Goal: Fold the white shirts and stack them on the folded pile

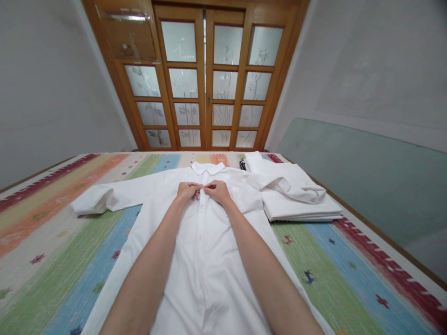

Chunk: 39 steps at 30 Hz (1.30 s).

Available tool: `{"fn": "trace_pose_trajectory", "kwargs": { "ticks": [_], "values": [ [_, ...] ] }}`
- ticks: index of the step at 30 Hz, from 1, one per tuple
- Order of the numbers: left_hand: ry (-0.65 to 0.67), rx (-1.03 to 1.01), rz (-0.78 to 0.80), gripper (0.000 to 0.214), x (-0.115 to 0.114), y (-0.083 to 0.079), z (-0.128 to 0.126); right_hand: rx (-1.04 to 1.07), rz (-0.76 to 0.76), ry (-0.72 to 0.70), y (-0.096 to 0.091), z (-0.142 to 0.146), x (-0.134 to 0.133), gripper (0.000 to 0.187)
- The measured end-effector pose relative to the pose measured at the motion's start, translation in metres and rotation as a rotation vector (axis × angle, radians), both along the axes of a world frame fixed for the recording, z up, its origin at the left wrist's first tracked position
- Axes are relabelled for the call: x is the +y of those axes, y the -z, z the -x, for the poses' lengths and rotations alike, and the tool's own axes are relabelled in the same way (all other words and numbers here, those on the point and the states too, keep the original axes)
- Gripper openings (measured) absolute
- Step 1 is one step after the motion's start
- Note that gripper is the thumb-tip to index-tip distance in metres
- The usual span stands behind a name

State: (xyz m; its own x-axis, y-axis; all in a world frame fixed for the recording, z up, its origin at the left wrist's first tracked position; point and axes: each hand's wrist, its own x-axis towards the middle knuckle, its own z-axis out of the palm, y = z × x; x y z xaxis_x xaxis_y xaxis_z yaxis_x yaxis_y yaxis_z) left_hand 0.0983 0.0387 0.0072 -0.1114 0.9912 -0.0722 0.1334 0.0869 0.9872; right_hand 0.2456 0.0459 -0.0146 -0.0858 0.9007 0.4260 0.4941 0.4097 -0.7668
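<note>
A white long-sleeved shirt (185,270) lies spread face up, its collar (208,168) at the far end and its front placket running down the middle. Just below the collar, my left hand (189,190) pinches the placket from the left side. My right hand (216,190) pinches it from the right, the fingertips of both hands almost meeting. Any button between the fingers is too small to make out. One sleeve (127,191) stretches out to the left with its end folded over. The other sleeve reaches right, onto a stack of folded white cloth (303,209).
Beneath everything is a striped, patterned cover (42,237) over a flat surface. A pale green panel (366,172) stands along the right edge. Beyond the far edge are wooden doors (206,93) with frosted panes, between grey walls.
</note>
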Motion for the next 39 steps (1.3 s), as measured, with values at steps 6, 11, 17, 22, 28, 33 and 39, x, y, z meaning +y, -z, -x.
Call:
{"fn": "trace_pose_trajectory", "kwargs": {
  "ticks": [6,11,17,22,28,33,39],
  "values": [
    [0.006,0.052,-0.016,0.031,0.001,0.002,0.000,0.005,0.000,-0.020,0.002,0.000,0.002,0.009],
    [0.003,0.121,-0.027,0.023,0.002,0.004,0.000,0.013,0.020,-0.043,0.005,0.000,0.004,0.010],
    [-0.025,0.226,-0.045,0.011,-0.001,0.001,-0.002,0.002,0.011,-0.039,0.007,-0.001,0.006,0.011],
    [-0.043,0.286,-0.054,0.013,-0.006,-0.006,-0.004,-0.012,0.035,-0.030,0.005,-0.001,0.006,0.010],
    [-0.011,0.245,-0.029,0.009,-0.009,-0.008,-0.005,-0.052,0.026,-0.021,0.005,0.001,0.006,0.010],
    [0.012,0.154,0.025,0.013,-0.004,-0.005,-0.002,-0.038,0.038,-0.045,0.006,0.001,0.006,0.011],
    [0.071,0.081,0.097,0.015,0.000,-0.006,0.005,-0.041,0.046,-0.049,0.005,0.001,0.007,0.011]
  ]
}}
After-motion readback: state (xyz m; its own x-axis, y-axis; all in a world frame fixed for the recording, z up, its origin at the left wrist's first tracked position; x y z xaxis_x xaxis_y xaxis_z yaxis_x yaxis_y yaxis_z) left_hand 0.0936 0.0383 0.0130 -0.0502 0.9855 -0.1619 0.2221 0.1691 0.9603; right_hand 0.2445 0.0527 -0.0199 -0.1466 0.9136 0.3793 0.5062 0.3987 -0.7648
